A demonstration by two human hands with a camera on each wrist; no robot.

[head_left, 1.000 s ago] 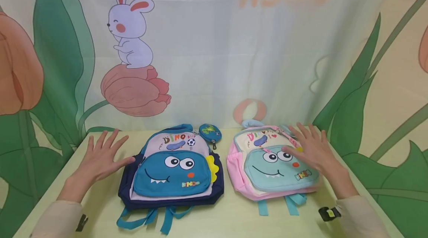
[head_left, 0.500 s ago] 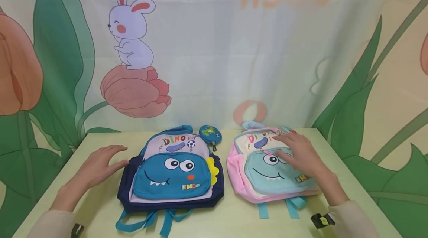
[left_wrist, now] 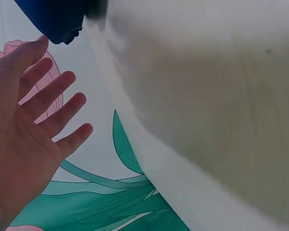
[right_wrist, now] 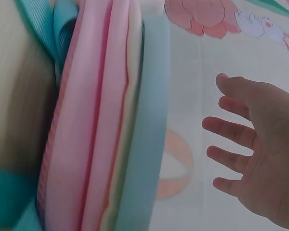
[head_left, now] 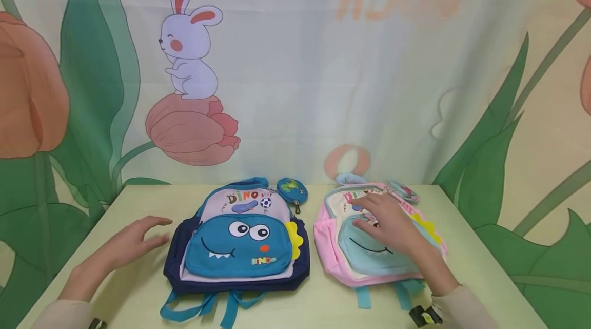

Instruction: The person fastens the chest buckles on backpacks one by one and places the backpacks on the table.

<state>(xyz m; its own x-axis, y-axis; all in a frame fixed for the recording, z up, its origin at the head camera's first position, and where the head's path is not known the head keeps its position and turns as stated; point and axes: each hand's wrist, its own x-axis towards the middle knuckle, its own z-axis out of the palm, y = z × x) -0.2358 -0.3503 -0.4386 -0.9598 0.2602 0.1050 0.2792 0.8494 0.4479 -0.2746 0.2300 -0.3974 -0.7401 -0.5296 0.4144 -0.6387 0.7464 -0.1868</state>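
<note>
Two small dinosaur-face backpacks lie side by side on the pale table: a blue one (head_left: pixel 235 247) at centre left and a pink and mint one (head_left: pixel 330 247) at centre right. My left hand (head_left: pixel 126 244) hovers just left of the blue backpack, fingers extended and holding nothing. Over the front of the pink backpack is my right hand (head_left: pixel 392 224), hiding part of its printed face. In the right wrist view that hand (right_wrist: pixel 260 149) is apart from the backpack's mint front (right_wrist: pixel 147 120), its fingers spread and empty.
A round blue pouch (head_left: pixel 292 191) hangs at the blue backpack's upper right. Blue straps (head_left: pixel 189 312) trail toward the table's front edge. Behind the table (head_left: pixel 124 200) hangs a curtain (head_left: pixel 295 88) printed with a rabbit and flowers.
My right hand has moved left across the pink backpack, uncovering its yellow spikes. My left hand has lowered and turned, its fingers less spread. The head view has shifted slightly.
</note>
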